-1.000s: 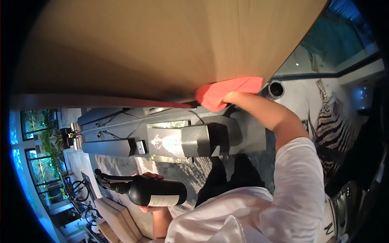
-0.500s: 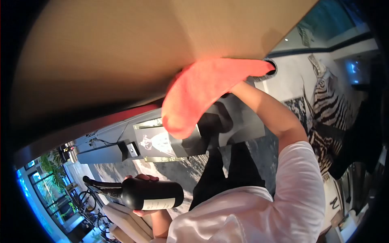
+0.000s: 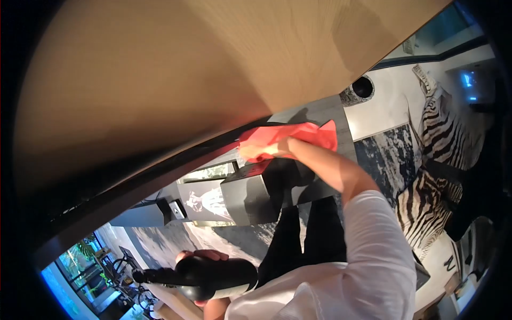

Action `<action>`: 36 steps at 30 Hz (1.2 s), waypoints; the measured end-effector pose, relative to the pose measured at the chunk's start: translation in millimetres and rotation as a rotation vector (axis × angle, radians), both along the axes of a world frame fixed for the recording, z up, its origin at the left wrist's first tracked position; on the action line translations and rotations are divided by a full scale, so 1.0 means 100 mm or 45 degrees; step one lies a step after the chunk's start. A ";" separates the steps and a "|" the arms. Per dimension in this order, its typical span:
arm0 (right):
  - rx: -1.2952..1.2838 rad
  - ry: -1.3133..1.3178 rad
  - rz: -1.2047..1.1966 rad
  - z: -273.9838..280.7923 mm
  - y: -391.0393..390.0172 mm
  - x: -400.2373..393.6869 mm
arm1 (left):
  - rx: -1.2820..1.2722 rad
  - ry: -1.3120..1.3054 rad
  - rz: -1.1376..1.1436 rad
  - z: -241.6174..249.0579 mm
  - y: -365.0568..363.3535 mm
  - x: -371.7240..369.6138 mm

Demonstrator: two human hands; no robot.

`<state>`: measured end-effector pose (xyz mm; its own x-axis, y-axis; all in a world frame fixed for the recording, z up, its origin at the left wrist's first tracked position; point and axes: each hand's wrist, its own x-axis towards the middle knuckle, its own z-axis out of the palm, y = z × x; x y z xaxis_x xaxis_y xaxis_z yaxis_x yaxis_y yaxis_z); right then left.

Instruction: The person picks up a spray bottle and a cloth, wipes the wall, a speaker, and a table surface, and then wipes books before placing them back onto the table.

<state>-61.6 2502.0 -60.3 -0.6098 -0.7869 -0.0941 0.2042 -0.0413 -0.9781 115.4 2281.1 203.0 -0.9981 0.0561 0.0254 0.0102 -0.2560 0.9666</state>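
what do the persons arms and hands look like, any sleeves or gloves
Both hands are bare, no gloves. The right arm wears a loose white sleeve, pushed up so the forearm is uncovered down to the right hand. No watch or ring shows on it. The left hand is mostly hidden, with only its fingers showing; its sleeve cannot be made out.

Right hand point(image 3: 277, 150) extended forward, fingers closed; left hand point(image 3: 200, 257) low, near body, fingers curled.

Dim, fisheye-warped, dark vignetted edges
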 end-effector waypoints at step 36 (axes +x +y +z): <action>1.613 1.039 -0.299 -0.66 0.67 2.69 | 0.081 -0.123 -0.548 -0.48 1.24 -0.14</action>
